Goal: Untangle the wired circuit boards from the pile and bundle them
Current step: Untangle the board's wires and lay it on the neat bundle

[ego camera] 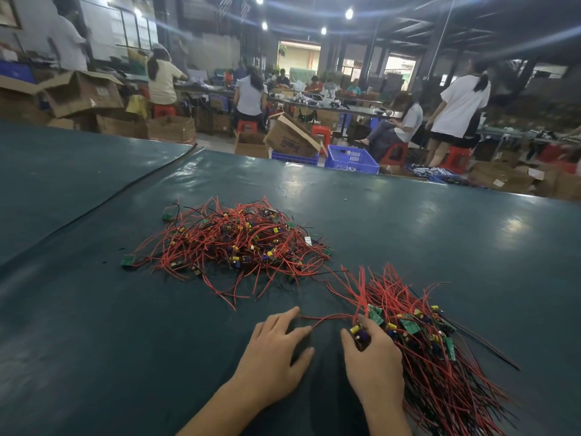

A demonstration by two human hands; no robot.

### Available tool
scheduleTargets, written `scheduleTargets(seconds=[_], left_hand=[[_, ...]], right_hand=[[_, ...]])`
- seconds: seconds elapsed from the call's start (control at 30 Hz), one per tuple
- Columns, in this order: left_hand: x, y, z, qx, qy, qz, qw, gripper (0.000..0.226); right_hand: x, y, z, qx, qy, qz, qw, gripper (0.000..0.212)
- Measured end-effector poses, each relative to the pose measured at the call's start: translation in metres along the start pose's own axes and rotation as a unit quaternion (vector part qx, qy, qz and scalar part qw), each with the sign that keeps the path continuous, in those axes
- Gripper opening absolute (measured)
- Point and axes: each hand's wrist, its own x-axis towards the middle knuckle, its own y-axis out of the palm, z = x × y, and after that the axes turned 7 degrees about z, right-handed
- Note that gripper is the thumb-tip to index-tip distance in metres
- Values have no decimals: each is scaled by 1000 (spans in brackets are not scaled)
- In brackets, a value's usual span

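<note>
A tangled pile point(232, 243) of small green circuit boards with red and black wires lies in the middle of the dark green table point(94, 325). To its right lies a sorted bundle point(421, 335) with its wires running roughly parallel. My right hand point(371, 363) pinches one circuit board point(360, 335) with a yellow and a purple part, at the bundle's left edge. A red wire point(327, 319) trails from it toward my left hand point(276, 350). That hand rests on the table with fingers spread, and its fingertips are near the wire's end.
The table's far edge point(377, 174) runs across the view, with blue crates point(352, 158) and cardboard boxes point(292, 136) behind it. Several people sit or stand at other benches further back. A seam point(125, 190) in the table cover runs diagonally at the left.
</note>
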Motion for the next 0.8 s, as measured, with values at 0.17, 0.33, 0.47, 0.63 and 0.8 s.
scheduleTargets(seconds=[0.17, 0.33, 0.47, 0.63, 0.8], left_hand=[[-1, 4, 2, 19, 2, -17, 1000, 48], [1, 1, 3, -16, 20, -63, 998, 31], [0, -1, 0, -31, 26, -84, 996, 29], [0, 0, -1, -47, 32, -92, 994, 30], [0, -1, -1, -61, 38, -114, 991, 26]], right_hand=[[-1, -5, 3, -95, -24, -20, 995, 48], [-1, -6, 4, -166, -32, -24, 985, 50], [-2, -4, 4, -172, -37, -40, 984, 48], [-5, -3, 2, -167, -74, -64, 981, 51], [-3, 8, 3, 83, -155, -31, 984, 22]])
